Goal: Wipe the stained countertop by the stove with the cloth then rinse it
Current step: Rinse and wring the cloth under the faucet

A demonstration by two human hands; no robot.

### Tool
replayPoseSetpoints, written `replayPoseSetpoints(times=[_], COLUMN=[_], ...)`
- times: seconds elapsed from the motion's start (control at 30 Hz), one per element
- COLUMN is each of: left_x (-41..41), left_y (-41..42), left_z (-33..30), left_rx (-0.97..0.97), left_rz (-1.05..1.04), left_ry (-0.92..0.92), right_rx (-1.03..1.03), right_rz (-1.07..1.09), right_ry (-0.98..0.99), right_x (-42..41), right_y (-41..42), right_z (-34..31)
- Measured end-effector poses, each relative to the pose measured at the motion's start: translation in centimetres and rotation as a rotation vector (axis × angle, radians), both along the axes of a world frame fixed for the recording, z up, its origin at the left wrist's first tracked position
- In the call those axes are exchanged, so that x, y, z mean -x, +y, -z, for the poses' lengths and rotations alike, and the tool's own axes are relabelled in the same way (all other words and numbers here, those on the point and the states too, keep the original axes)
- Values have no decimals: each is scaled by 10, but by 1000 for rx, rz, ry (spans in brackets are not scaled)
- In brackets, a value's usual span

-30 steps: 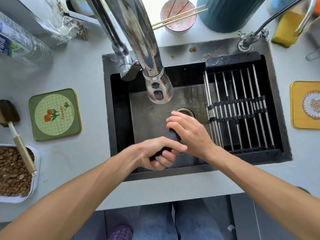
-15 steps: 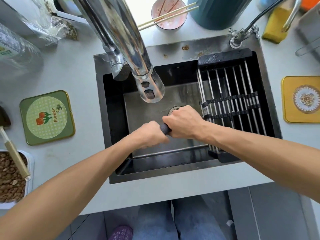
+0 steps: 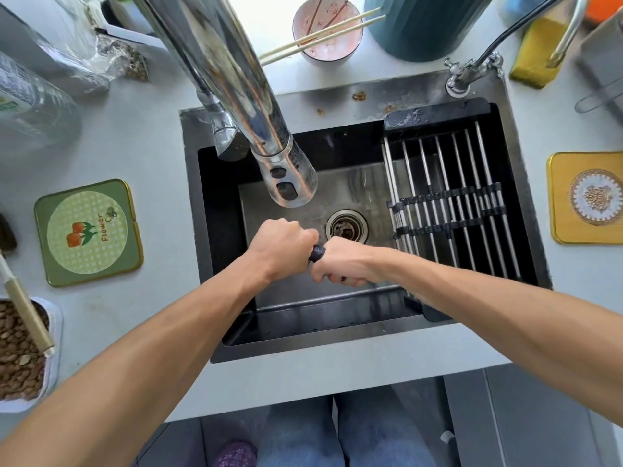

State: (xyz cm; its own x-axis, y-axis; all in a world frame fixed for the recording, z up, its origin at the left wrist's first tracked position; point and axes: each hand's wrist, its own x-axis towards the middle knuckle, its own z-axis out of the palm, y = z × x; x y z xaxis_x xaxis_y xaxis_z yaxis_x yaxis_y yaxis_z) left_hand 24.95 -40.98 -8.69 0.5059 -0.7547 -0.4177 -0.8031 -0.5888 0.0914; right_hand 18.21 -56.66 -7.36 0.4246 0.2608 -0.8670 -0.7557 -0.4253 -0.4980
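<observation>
A dark cloth, rolled tight, is clenched between both fists over the steel sink. My left hand grips its left end and my right hand grips its right end; only a short dark stretch shows between them. Both hands hang just in front of the drain and below the big chrome faucet head. No water stream is visible from the spout.
A metal drying rack fills the sink's right side. A green coaster and a tub of beans with a scoop sit on the left; a yellow coaster, sponge, small tap on the right; bowl with chopsticks behind.
Both hands have closed into fists on the cloth and twisted it into a tight roll. They have drifted slightly toward the drain, with the right fist turned lower.
</observation>
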Motion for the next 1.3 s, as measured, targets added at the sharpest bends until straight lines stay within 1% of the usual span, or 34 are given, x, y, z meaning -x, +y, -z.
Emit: replayPoseSetpoints(times=[0.13, 0.23, 0.3, 0.4, 0.47, 0.5, 0.6, 0.63, 0.67, 0.7, 0.77, 0.83, 0.9, 0.93, 0.97, 1.0, 1.03, 1.1, 1.13, 1.17, 1.23, 1.3], left_x=[-4, -4, 0, 10, 12, 13, 18, 20, 24, 27, 36, 46, 59, 66, 73, 79, 84, 91, 93, 94, 99, 105], left_y=[-3, -3, -4, -8, -10, -11, -13, -12, -9, -5, 2, 6, 6, 6, 6, 6, 6, 8, 9, 11, 16, 21], left_z=[-3, -4, -4, -2, -1, 0, -2, -3, -5, -7, -15, -25, -38, -45, -52, -57, -62, -71, -76, -81, -95, -105], left_rx=[0, -25, -36, -23, -16, -21, -32, -19, 1, 28, 87, 190, 315, 362, 394, 410, 420, 464, 511, 566, 680, 742], left_rz=[77, 126, 136, 105, 62, 34, -102, -167, -232, -296, -428, -570, -710, -766, -813, -848, -866, -899, -934, -980, -1100, -1266], left_ry=[-15, -16, -9, 1, 3, 10, 58, 90, 138, 202, 337, 424, 494, 529, 568, 598, 605, 597, 622, 693, 936, 1141], right_rx=[-118, -162, -172, -166, -120, -70, 202, 281, 325, 333, 272, 112, -144, -264, -339, -357, -334, -243, -207, -177, -134, -143], right_rz=[139, 195, 202, 143, 120, 119, 54, 35, 60, 134, 380, 667, 911, 1004, 1056, 1064, 1051, 1013, 1001, 990, 959, 950], right_ry=[90, 150, 187, 220, 190, 141, -140, -218, -256, -260, -225, -167, -84, -57, -53, -72, -103, -165, -178, -188, -217, -252], right_x=[6, 13, 16, 18, 20, 21, 28, 30, 34, 38, 47, 57, 66, 69, 71, 73, 73, 74, 75, 78, 82, 86], right_y=[3, 8, 7, -2, -5, -4, 1, 1, 0, -1, 0, 6, 10, 12, 13, 14, 16, 18, 18, 18, 17, 18], right_z=[-1, 1, 3, 2, 2, 3, 6, 6, 6, 4, -2, -9, -16, -21, -27, -33, -41, -55, -60, -65, -75, -86])
